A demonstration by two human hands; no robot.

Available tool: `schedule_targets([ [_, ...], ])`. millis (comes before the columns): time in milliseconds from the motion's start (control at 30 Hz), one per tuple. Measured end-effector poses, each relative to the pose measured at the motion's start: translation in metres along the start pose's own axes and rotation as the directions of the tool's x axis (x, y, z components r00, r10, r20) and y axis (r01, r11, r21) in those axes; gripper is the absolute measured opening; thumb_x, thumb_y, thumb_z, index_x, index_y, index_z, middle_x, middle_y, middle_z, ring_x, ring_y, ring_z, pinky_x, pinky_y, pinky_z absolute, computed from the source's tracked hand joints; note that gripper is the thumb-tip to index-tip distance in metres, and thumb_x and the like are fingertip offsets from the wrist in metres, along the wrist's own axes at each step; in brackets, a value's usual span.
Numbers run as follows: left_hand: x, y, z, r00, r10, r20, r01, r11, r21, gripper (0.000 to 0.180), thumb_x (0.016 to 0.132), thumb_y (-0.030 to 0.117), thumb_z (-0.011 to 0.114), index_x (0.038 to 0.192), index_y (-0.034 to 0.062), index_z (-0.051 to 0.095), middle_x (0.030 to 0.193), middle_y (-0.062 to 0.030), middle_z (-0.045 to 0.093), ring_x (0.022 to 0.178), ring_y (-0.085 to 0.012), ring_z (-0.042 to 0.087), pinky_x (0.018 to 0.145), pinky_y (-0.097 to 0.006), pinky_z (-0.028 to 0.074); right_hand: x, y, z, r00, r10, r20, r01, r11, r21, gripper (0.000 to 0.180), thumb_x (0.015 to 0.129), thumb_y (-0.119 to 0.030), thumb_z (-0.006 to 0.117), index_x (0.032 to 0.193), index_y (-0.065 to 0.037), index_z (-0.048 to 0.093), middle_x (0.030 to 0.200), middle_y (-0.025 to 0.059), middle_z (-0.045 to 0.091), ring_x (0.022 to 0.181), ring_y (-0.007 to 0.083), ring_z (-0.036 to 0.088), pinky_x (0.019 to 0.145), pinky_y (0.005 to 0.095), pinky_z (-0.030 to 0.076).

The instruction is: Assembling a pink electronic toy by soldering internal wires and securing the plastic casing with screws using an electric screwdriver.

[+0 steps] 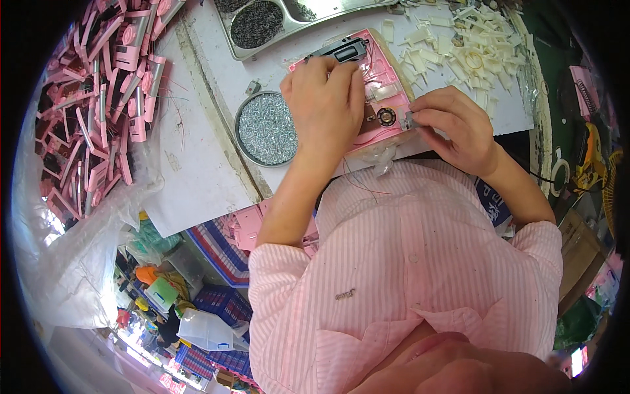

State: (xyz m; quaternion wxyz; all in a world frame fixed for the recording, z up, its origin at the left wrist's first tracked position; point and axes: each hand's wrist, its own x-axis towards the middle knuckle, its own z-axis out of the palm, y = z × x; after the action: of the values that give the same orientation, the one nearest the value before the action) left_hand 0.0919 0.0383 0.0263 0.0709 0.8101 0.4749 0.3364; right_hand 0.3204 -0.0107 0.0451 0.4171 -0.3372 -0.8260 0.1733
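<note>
I had both hands over a pink plastic housing that lay flat on the white counter, approx 12 o'clock from my chest. My left hand lay palm down across the housing's left half, fingers curled and pressing on it, so it held the piece steady rather than lifting it. My right hand sat at the housing's 3 o'clock edge, thumb and fingertips pinched on a small grey metal part, right beside a round dark component set in the housing. A black rectangular module sat at the housing's 12 o'clock end, w/ thin wires running down from it. At 9 o'clock from my left hand, just beside it, was a round tin of small silvery bits. A metal tray w/ dark coiled springs stood at approx 11 o'clock, farther back. A heap of cream plastic pieces covered the counter at 1 o'clock. Far out at 9–10 o'clock a clear bag held a big pile of pink parts.
</note>
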Motion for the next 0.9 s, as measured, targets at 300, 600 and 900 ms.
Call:
schedule_targets([
  [300,0.018,0.005,0.019,0.995,0.024,0.101,-0.052,0.957,0.287,0.016,0.074,0.031,0.079,0.078,0.0157,0.077,0.088,-0.0015,0.055,0.09,-0.0241,0.054,0.085,-0.047,0.032,-0.001,0.002,-0.007,0.997,0.081,0.021,-0.081,0.996,0.021,0.037,0.071,0.004,0.079,0.105,-0.002,0.065,0.101,0.014,0.069,0.086,0.0299,0.067,0.071,0.0363,0.055],
  [600,0.005,0.008,0.028,0.999,0.008,-0.04,-0.005,0.996,0.093,0.011,0.076,0.017,0.076,0.086,0.0123,0.072,0.098,-0.0027,0.062,0.096,-0.0246,0.056,0.09,-0.046,0.034,0.003,0.007,-0.003,0.999,0.023,0.024,-0.023,1.0,-0.019,0.036,0.071,0.002,0.079,0.105,-0.002,0.067,0.103,0.0143,0.069,0.086,0.0314,0.067,0.072,0.0369,0.055],
  [900,-0.018,-0.012,0.01,1.0,-0.021,0.004,0.021,0.986,-0.164,0.012,0.089,0.011,0.068,0.1,0.0057,0.064,0.091,-0.0078,0.067,0.084,-0.0286,0.061,0.078,-0.041,0.043,0.011,0.033,-0.013,0.985,0.172,0.002,-0.171,0.985,-0.037,0.027,0.077,0.0,0.077,0.104,0.001,0.07,0.101,0.0133,0.072,0.088,0.0281,0.069,0.077,0.0349,0.054],
])
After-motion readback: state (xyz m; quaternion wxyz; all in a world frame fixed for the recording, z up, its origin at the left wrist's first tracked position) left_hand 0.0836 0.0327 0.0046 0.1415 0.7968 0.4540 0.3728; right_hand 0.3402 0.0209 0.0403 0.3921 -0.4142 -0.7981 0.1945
